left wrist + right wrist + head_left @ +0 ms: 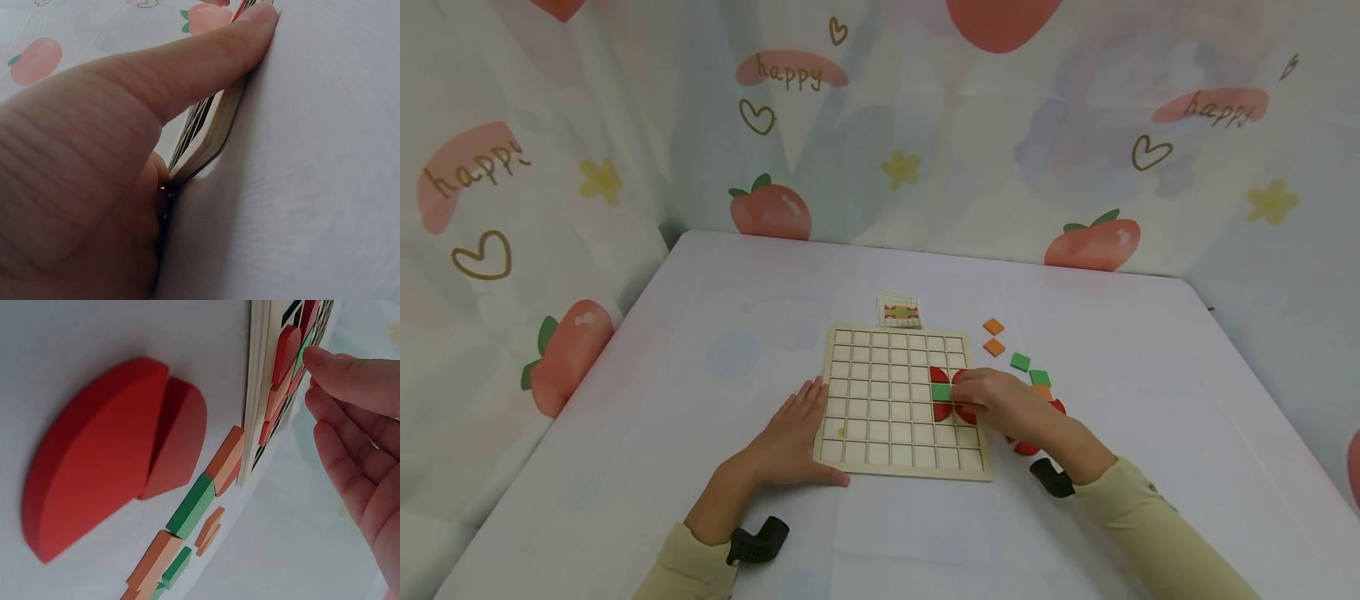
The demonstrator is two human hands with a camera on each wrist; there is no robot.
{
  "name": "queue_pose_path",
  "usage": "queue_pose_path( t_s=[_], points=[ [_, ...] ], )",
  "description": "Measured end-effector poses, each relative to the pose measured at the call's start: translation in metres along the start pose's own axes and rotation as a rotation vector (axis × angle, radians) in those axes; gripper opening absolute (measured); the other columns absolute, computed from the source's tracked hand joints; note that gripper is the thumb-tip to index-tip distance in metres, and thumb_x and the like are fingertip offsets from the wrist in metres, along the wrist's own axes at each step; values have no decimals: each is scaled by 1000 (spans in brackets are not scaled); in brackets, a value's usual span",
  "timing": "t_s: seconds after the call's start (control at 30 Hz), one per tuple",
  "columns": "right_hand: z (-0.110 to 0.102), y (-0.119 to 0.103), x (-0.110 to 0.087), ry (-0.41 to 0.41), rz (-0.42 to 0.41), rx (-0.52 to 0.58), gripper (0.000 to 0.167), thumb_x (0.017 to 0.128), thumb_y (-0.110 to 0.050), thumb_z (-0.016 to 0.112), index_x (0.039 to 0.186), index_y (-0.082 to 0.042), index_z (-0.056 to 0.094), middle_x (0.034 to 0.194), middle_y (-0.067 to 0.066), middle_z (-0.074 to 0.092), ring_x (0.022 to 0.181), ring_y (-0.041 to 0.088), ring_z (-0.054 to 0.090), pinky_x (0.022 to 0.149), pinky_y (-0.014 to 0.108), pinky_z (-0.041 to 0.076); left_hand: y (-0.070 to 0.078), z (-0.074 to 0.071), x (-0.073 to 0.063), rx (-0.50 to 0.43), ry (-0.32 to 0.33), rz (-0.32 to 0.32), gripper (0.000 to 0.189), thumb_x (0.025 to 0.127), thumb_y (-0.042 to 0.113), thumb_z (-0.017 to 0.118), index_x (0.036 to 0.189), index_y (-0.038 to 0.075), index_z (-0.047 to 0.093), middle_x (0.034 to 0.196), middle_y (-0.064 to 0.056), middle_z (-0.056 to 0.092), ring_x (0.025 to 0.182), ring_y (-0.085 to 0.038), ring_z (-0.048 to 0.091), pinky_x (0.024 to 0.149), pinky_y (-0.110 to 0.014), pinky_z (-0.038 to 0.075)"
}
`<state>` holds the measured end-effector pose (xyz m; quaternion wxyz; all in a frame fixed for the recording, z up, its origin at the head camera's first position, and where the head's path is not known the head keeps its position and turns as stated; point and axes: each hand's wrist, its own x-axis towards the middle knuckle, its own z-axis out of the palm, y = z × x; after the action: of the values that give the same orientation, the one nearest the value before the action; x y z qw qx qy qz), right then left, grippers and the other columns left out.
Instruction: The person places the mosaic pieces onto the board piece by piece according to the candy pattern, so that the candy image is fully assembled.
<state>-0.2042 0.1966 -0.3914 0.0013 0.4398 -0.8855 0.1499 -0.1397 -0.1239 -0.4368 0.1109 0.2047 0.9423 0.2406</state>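
Note:
A pale wooden grid board (880,408) lies on the table. My left hand (792,433) rests along its left side, fingers straight, thumb (206,72) lying along the near edge. Toward the board's right side sit several red quarter-round pieces (941,412), a green square (941,392) and an orange piece (277,398), which my right hand hides in the head view. My right hand (1003,404) hovers over these, its thumb and fingertips close beside the green square. No piece shows between those fingers.
Past the board's far edge lies a small pattern card (900,312). Loose pieces are scattered to the right: orange diamonds (994,347), green squares (1020,362) and red rounded pieces (103,453). A printed cloth (925,125) hangs behind the table.

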Motion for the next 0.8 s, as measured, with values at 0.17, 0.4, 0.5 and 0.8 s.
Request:
queue_pose_path(
  t_s=[0.17,0.4,0.5,0.8],
  points=[
    [-2,5,-3,-14,54,-6,22,76,4,71,96,-6,71,93,2,64,87,19,60,72,30,51,0,-1,-1,-1,-3,5,124,65,65,69,145,-4,4,151,-16,0,138,-26,-4,109,-42,5],
    [-7,9,-6,-31,124,13,24,79,-1,71,102,-8,71,92,0,64,87,18,59,74,30,50,1,-2,-2,1,-3,3,124,65,65,69,145,-5,5,151,-16,1,138,-26,-4,109,-42,5],
    [-11,11,-9,-36,210,12,24,80,-3,70,104,-5,70,96,3,64,92,21,58,78,35,49,2,-2,-2,2,-3,4,124,65,65,69,145,-5,6,151,-17,1,138,-26,-4,109,-42,5],
    [-15,21,-18,28,277,3,24,77,-4,73,101,-4,70,96,5,65,90,23,58,76,37,50,2,-3,-1,1,-3,1,125,64,66,69,145,-4,4,151,-15,-1,138,-25,-4,109,-41,4]
  ],
)
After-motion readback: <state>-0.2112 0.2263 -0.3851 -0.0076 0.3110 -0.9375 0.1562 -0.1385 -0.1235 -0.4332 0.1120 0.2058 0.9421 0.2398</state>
